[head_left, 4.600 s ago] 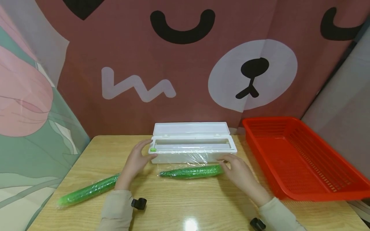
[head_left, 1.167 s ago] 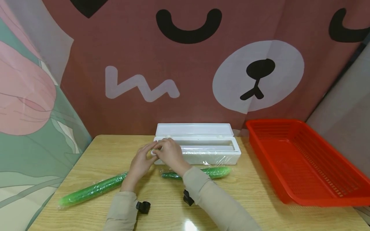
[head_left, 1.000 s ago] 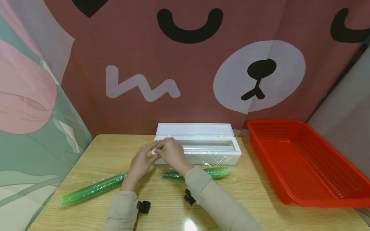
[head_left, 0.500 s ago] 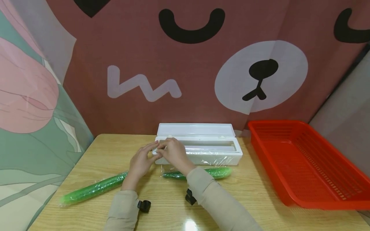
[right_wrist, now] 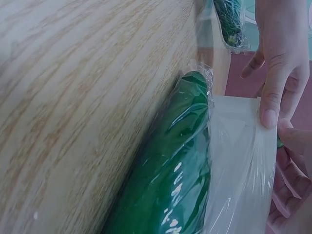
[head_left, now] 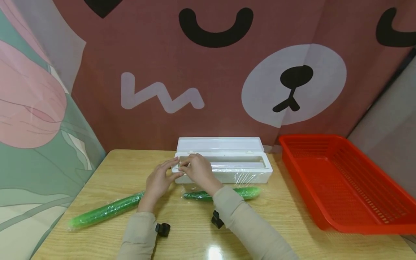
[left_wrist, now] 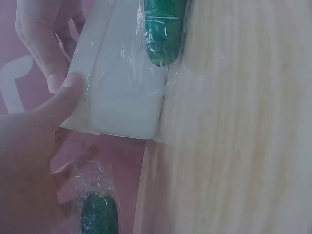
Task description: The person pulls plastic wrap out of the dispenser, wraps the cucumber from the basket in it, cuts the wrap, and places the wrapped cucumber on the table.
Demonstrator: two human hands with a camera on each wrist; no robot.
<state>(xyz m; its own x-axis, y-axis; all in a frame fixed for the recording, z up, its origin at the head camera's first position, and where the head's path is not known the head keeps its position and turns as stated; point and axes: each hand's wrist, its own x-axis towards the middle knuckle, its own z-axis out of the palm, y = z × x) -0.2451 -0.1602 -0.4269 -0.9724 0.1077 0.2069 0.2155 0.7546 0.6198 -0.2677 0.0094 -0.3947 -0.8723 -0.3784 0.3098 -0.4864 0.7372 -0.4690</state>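
A white cling film dispenser (head_left: 224,176) stands at the back of the table with its lid tipped back and a film roll inside. Clear film hangs over its front down to a film-wrapped cucumber (head_left: 248,193) lying just before it. My left hand (head_left: 158,180) grips the dispenser's left end, thumb on the front. Beside it my right hand (head_left: 199,171) pinches the small green slide cutter (right_wrist: 280,142) near the left end of the front edge; fingers mostly cover it. A second wrapped cucumber (head_left: 105,212) lies at the left, partly behind my left forearm.
A red plastic basket (head_left: 308,202) stands at the right of the wooden table (head_left: 185,238). Right behind the dispenser hangs a printed cloth (head_left: 146,126). My right forearm crosses in front of the nearer cucumber.
My right hand has gone from the dispenser's right end to its left end, then slid slightly rightward along the edge lately. My left hand keeps its grip on the left end.
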